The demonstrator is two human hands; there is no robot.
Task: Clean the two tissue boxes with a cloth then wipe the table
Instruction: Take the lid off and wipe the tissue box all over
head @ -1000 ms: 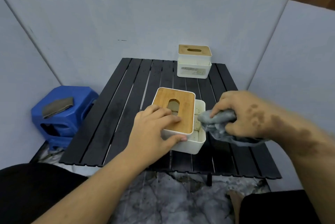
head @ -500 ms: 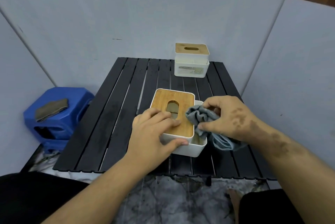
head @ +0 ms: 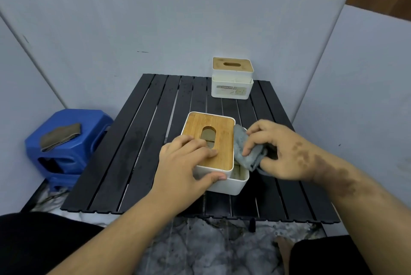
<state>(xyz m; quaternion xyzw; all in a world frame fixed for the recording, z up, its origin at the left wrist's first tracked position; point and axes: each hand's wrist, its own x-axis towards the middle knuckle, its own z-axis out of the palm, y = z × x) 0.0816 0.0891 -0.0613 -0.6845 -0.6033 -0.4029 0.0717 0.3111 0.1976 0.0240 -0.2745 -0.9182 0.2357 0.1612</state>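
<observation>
A white tissue box with a wooden slotted lid (head: 220, 132) sits near the front of the black slatted table (head: 138, 152). My left hand (head: 184, 168) grips it, fingers lying on the lid and thumb against the near white wall. My right hand (head: 280, 154) holds a grey cloth (head: 246, 150) bunched against the box's right side, over its open side compartment. A second white tissue box with a wooden lid (head: 232, 78) stands at the table's far edge, touched by neither hand.
A blue plastic stool (head: 66, 148) stands left of the table with a folded brown cloth (head: 60, 136) on top. Grey walls close in on the left, back and right. My dark-clothed knees and a marbled floor (head: 200, 250) lie below the table's front edge.
My right hand has carried the grey cloth leftward from beside the box onto its right side and lid edge. My left hand has kept its grip on the box.
</observation>
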